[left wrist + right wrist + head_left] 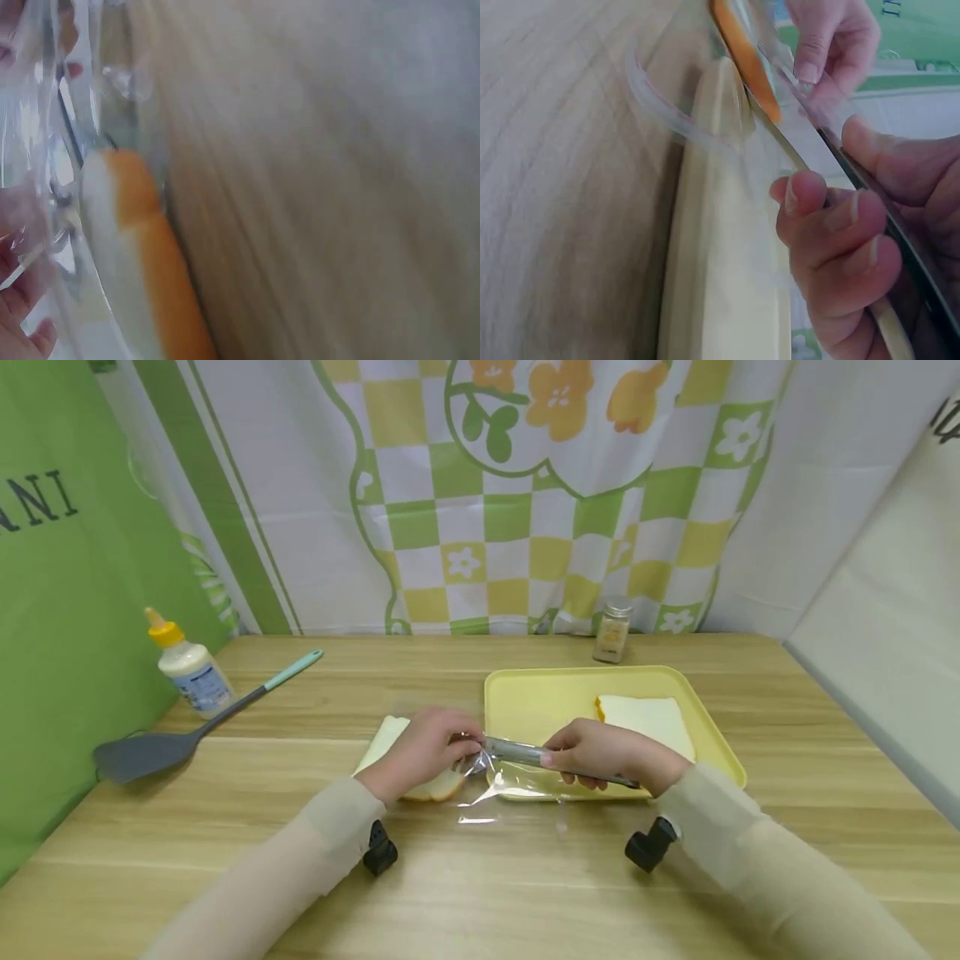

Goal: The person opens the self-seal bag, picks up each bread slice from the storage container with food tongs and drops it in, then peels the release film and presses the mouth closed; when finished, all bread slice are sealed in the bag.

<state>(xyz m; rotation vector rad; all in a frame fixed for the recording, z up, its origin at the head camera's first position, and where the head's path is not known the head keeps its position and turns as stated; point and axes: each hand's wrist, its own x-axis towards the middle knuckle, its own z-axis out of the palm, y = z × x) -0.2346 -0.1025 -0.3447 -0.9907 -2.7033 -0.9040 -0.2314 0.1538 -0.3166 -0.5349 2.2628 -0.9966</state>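
Observation:
In the head view my left hand (435, 745) pinches clear plastic film (498, 781) at the left end of a long, narrow metal utensil (517, 750). My right hand (600, 752) grips that utensil between thumb and curled fingers, over the tray; its exact kind is unclear. The film hangs in glossy folds below the utensil. Under my left hand a slice of bread (386, 739) lies on the table, partly covered by hand and film. The right wrist view shows the utensil (847, 161) running toward the other hand (832, 45).
A yellow tray (540, 697) holds another bread slice (652, 722). Behind it stands a small seasoning jar (612, 631). At the left are a squeeze bottle (197, 672) with a yellow cap and a grey spatula (150, 753) with a mint handle. A curtain hangs behind the wooden table (480, 885).

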